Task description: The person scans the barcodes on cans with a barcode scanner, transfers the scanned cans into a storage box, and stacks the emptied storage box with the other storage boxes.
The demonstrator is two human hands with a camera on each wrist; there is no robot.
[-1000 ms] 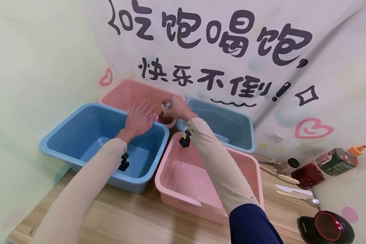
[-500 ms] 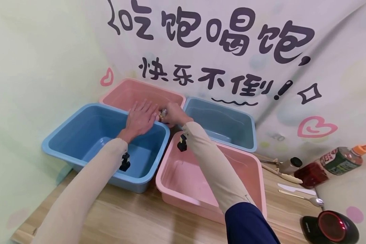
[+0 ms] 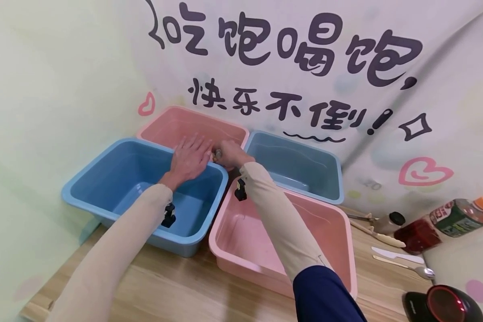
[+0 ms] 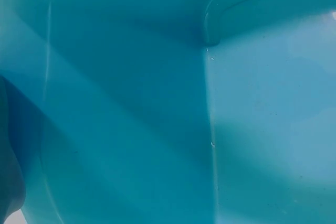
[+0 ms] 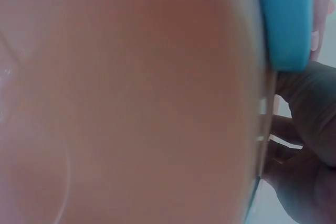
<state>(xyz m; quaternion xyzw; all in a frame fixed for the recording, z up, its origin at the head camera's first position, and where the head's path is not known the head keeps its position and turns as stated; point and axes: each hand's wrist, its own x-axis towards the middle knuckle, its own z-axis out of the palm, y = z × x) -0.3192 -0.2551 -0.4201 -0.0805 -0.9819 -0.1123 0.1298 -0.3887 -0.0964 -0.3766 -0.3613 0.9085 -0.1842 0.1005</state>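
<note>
Over the far pink tub (image 3: 173, 124), a small metal-capped object (image 3: 216, 154) is pinched by the right hand (image 3: 230, 153), apparently for control; the left hand (image 3: 190, 157) is spread flat alongside, likely steadying it.

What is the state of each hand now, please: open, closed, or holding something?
Left hand: open, fingers straight, resting over the blue tub's rim.
Right hand: closed, gripping a small object.
</note>
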